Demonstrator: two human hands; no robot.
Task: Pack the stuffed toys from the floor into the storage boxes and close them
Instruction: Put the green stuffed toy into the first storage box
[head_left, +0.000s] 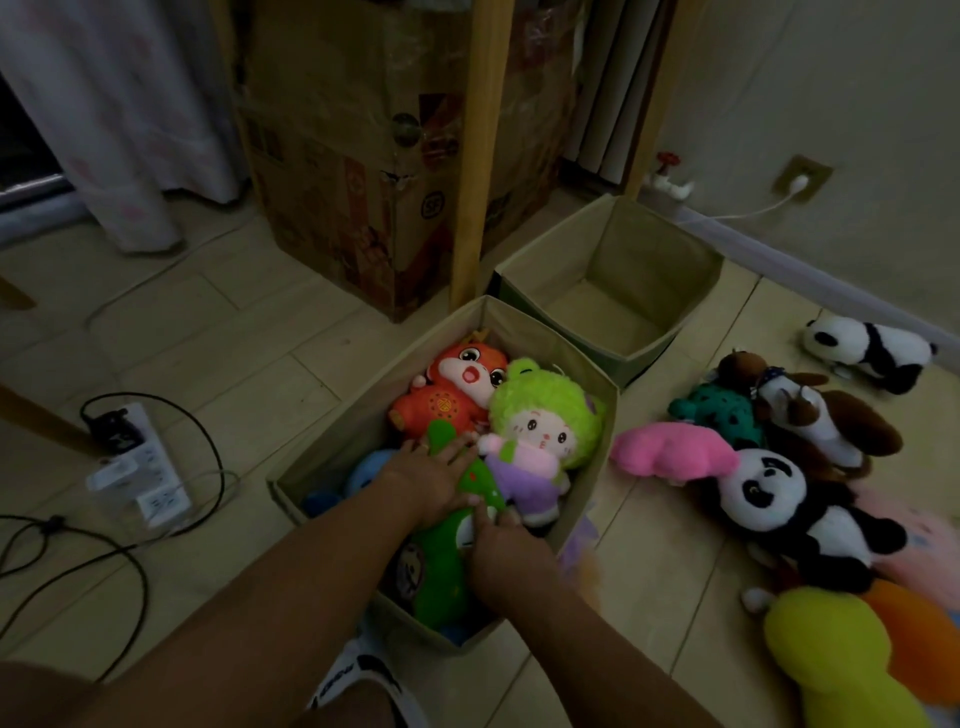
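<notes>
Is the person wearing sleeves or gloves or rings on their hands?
No gloves and no sleeves show: both forearms are bare up to the picture's edge. The left hand seems to have a small ring on one finger. The right hand shows nothing worn.

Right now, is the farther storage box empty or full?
Empty: the farther storage box stands open, and its bare bottom shows, with no toys inside.

We see the near box (597, 415) holding several toys (540, 421), our hands (426, 480) on them. Behind it to the right stands another box (675, 260); more toys (779, 499) lie on the floor (234, 338) to the right.
</notes>
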